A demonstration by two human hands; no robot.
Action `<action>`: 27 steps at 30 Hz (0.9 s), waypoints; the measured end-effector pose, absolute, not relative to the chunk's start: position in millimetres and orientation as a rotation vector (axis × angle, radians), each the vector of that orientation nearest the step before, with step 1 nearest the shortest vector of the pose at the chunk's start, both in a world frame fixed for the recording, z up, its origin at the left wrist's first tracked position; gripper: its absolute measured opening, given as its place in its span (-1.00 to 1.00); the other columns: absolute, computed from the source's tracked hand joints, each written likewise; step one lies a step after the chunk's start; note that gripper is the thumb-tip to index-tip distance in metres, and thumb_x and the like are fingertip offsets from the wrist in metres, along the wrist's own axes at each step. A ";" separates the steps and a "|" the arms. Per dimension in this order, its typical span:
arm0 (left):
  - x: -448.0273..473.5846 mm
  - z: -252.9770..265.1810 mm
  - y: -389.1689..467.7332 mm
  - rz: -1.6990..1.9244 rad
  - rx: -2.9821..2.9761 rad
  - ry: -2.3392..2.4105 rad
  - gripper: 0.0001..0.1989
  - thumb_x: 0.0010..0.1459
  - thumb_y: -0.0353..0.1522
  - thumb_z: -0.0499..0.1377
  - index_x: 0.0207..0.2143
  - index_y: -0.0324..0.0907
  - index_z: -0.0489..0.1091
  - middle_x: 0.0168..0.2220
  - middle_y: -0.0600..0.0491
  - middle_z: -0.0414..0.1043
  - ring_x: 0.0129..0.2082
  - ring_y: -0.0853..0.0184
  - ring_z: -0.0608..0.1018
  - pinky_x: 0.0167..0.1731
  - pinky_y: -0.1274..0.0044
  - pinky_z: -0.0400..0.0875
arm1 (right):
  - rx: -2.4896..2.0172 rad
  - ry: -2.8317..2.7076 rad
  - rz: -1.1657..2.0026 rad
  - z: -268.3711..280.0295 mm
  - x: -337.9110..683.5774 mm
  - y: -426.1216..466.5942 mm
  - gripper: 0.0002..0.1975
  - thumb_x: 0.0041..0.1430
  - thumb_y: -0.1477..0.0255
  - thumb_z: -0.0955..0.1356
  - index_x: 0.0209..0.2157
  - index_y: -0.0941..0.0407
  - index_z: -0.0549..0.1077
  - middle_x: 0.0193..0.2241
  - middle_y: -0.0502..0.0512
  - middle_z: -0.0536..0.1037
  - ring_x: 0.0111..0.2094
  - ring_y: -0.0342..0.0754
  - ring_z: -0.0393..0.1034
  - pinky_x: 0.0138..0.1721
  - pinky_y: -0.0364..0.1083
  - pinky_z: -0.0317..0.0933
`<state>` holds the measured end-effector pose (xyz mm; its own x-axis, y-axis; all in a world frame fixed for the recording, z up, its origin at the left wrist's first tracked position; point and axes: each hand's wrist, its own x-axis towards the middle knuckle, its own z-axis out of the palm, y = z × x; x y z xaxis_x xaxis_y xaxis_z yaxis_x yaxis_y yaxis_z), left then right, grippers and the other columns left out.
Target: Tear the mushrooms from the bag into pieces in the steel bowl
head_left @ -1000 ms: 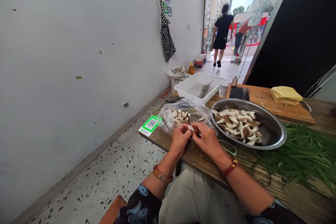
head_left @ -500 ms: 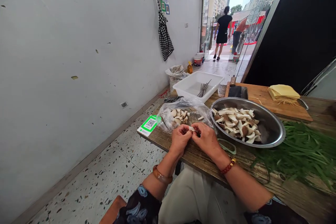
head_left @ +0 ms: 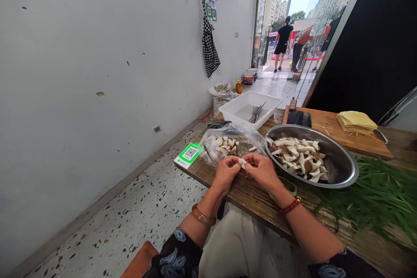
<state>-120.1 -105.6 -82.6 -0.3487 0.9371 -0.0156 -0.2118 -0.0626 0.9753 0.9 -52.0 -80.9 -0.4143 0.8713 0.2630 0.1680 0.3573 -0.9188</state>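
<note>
A small pale piece of mushroom (head_left: 242,162) is pinched between my two hands over the table's near edge. My left hand (head_left: 227,171) grips its left side with thumb and fingertips. On the other side, my right hand (head_left: 260,170) pinches it the same way. Just beyond the hands lies a clear plastic bag (head_left: 210,150) with several mushrooms (head_left: 226,144) in its mouth. To the right stands a steel bowl (head_left: 340,173) holding many torn mushroom pieces (head_left: 301,156).
A white tub (head_left: 236,115) with thin metal skewers stands behind the bag. Behind the bowl, a cleaver (head_left: 299,118) and stacked tofu sheets (head_left: 356,121) lie on a cutting board (head_left: 325,128). Leafy greens (head_left: 374,195) are at right, a QR card (head_left: 189,155) at left. Two people are by the doorway.
Both hands still hold the mushroom piece, and their fingers have shifted so more of it shows between them. The camera view has turned slightly. The person in black outside has walked farther off.
</note>
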 end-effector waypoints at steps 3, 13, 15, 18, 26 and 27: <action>-120.8 -81.7 -105.1 1.578 0.908 1.270 -0.84 -0.17 -0.35 0.30 -0.50 -0.25 0.42 -0.56 0.14 0.38 -0.56 0.49 0.34 -0.48 0.62 0.20 | -0.899 -1.843 1.019 -78.8 1.1 -53.1 -0.85 -0.01 0.41 0.33 -0.41 0.15 0.52 -0.47 0.08 0.59 -0.49 -0.07 0.46 -0.41 -0.09 0.35; -121.5 -89.5 -103.4 1.569 0.937 1.278 -0.80 -0.12 -0.30 0.28 -0.47 -0.25 0.41 -0.55 0.14 0.37 -0.58 0.48 0.34 -0.52 0.61 0.25 | -0.922 -1.786 1.124 -75.2 0.0 -54.0 -0.86 -0.08 0.42 0.33 -0.45 0.14 0.52 -0.50 0.04 0.58 -0.52 -0.09 0.43 -0.44 -0.12 0.31; -121.9 -91.0 -103.6 1.582 0.933 1.259 -0.86 -0.11 -0.34 0.25 -0.49 -0.24 0.39 -0.57 0.15 0.35 -0.59 0.48 0.34 -0.52 0.60 0.26 | -0.904 -1.705 1.262 -77.7 0.3 -51.1 -0.86 -0.12 0.43 0.34 -0.46 0.15 0.52 -0.52 0.04 0.57 -0.53 -0.11 0.41 -0.45 -0.12 0.29; -123.1 -91.8 -103.3 1.603 0.920 1.233 -0.89 -0.10 -0.36 0.22 -0.49 -0.22 0.38 -0.57 0.15 0.35 -0.59 0.47 0.36 -0.52 0.60 0.28 | -0.867 -1.602 1.407 -79.8 0.8 -46.9 -0.83 -0.15 0.43 0.35 -0.44 0.17 0.51 -0.50 0.05 0.58 -0.52 -0.11 0.41 -0.43 -0.12 0.31; -123.8 -87.1 -103.5 1.598 0.881 1.213 -0.66 -0.07 -0.20 0.28 -0.27 -0.24 0.48 -0.45 0.09 0.44 -0.52 0.46 0.39 -0.49 0.61 0.27 | -0.797 -1.464 1.474 -76.2 -0.5 -46.1 -0.75 -0.16 0.38 0.41 -0.36 0.15 0.42 -0.46 0.03 0.53 -0.44 -0.12 0.43 -0.39 -0.14 0.33; -123.3 -86.5 -103.8 1.571 0.903 1.216 -0.65 -0.08 -0.19 0.30 -0.28 -0.23 0.49 -0.43 0.09 0.46 -0.50 0.45 0.40 -0.49 0.62 0.27 | -0.788 -1.459 1.480 -76.1 -1.1 -46.6 -0.75 -0.17 0.38 0.42 -0.37 0.14 0.42 -0.48 0.02 0.52 -0.45 -0.13 0.42 -0.41 -0.15 0.33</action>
